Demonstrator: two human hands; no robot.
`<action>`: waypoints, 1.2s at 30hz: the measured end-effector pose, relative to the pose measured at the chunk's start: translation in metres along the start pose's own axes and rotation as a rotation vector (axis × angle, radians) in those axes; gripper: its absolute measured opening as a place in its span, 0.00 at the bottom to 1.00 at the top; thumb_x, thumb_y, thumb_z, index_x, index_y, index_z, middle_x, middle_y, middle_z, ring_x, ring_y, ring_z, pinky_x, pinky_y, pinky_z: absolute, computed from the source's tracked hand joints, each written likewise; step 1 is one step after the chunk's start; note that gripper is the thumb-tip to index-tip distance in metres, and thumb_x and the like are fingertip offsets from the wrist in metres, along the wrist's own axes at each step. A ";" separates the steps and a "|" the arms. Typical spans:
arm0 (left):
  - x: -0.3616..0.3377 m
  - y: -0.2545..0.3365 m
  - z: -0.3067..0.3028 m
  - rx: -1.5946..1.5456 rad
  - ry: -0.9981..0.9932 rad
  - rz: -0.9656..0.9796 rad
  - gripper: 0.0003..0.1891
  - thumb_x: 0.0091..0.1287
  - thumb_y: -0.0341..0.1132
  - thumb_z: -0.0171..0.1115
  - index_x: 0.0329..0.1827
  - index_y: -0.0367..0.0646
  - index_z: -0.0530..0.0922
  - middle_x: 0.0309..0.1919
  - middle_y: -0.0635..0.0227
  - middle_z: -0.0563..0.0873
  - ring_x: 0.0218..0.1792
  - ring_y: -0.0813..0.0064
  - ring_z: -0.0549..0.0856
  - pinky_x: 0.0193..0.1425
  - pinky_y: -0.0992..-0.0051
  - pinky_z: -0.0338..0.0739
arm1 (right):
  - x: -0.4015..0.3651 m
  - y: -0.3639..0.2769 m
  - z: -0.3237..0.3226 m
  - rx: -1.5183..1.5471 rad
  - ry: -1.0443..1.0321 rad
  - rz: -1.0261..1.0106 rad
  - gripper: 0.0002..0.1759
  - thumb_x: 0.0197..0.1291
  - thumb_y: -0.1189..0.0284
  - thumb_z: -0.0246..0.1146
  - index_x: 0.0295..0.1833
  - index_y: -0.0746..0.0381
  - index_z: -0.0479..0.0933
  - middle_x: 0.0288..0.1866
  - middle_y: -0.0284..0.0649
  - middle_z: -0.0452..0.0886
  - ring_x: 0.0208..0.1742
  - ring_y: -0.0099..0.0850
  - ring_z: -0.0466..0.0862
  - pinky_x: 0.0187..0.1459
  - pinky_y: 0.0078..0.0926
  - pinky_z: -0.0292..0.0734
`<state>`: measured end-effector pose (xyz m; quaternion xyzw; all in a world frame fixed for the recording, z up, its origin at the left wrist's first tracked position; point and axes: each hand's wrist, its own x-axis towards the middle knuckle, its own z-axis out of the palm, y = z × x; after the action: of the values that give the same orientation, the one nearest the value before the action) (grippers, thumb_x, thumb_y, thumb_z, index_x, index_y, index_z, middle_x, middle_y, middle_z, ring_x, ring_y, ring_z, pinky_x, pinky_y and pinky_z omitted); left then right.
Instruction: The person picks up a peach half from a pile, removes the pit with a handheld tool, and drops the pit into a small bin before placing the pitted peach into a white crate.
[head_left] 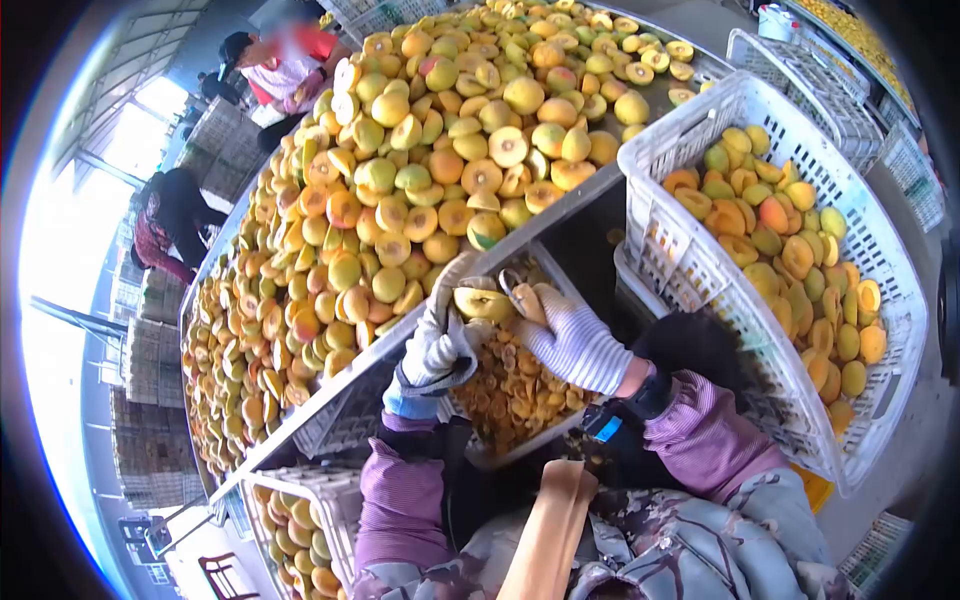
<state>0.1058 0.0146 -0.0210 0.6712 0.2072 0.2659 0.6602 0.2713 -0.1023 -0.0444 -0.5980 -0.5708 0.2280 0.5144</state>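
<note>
My left hand (pixel 440 335), in a pale work glove, grips a yellow peach half (pixel 485 304) at the near edge of the table. Close against that fruit, my right hand (pixel 578 342), in a striped white glove, is closed around a small pitting tool (pixel 527 298) with a wooden handle and a curved metal end. Directly under both hands is a crate (pixel 548 432) holding many brown-yellow pits and scraps (pixel 510 385). Beyond the hands, a big heap of peaches (pixel 400 190), many of them halved with the pit showing, covers the sorting table.
A metal rim (pixel 570 205) edges the table. To the right stands a white plastic crate (pixel 880 225) part-filled with peach halves (pixel 790 260). Another crate (pixel 345 490) of fruit sits at lower left. Two people (pixel 285 75) (pixel 175 225) are beyond the table, near stacked crates (pixel 155 400).
</note>
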 end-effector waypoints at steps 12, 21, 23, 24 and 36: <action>-0.086 -0.027 0.033 -0.515 0.598 -0.039 0.29 0.75 0.59 0.42 0.47 0.38 0.76 0.43 0.55 0.83 0.45 0.60 0.83 0.54 0.66 0.79 | -0.087 -0.044 0.048 -0.298 -0.176 -0.008 0.14 0.63 0.65 0.60 0.43 0.63 0.67 0.25 0.49 0.80 0.25 0.51 0.82 0.26 0.46 0.75; -0.097 -0.015 0.059 -0.232 0.633 -0.031 0.34 0.73 0.63 0.40 0.50 0.36 0.76 0.44 0.59 0.83 0.45 0.69 0.82 0.53 0.71 0.77 | -0.090 -0.034 0.059 -0.407 -0.174 -0.060 0.15 0.61 0.66 0.61 0.45 0.63 0.66 0.23 0.46 0.80 0.25 0.49 0.83 0.25 0.43 0.77; -0.100 -0.016 0.063 -0.085 0.650 0.013 0.35 0.74 0.63 0.38 0.50 0.36 0.77 0.44 0.59 0.84 0.44 0.70 0.82 0.53 0.72 0.77 | -0.090 -0.034 0.058 -0.405 -0.205 -0.037 0.15 0.61 0.67 0.61 0.46 0.64 0.66 0.25 0.48 0.80 0.26 0.50 0.82 0.26 0.43 0.77; -0.101 -0.017 0.064 0.065 0.664 0.058 0.35 0.74 0.63 0.36 0.49 0.35 0.77 0.44 0.60 0.84 0.44 0.71 0.82 0.53 0.73 0.77 | -0.091 -0.035 0.058 -0.401 -0.234 -0.014 0.16 0.60 0.68 0.62 0.46 0.66 0.66 0.26 0.49 0.80 0.26 0.50 0.82 0.26 0.43 0.77; -0.109 -0.012 0.075 0.042 0.699 0.033 0.35 0.76 0.60 0.34 0.47 0.32 0.77 0.40 0.59 0.85 0.40 0.71 0.83 0.50 0.74 0.77 | -0.096 -0.038 0.057 -0.123 -0.365 0.126 0.17 0.62 0.65 0.60 0.49 0.65 0.68 0.25 0.52 0.80 0.29 0.54 0.82 0.30 0.46 0.79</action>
<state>0.0695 -0.1116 -0.0411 0.5561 0.4155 0.4860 0.5310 0.1819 -0.1770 -0.0619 -0.6115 -0.6289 0.3289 0.3498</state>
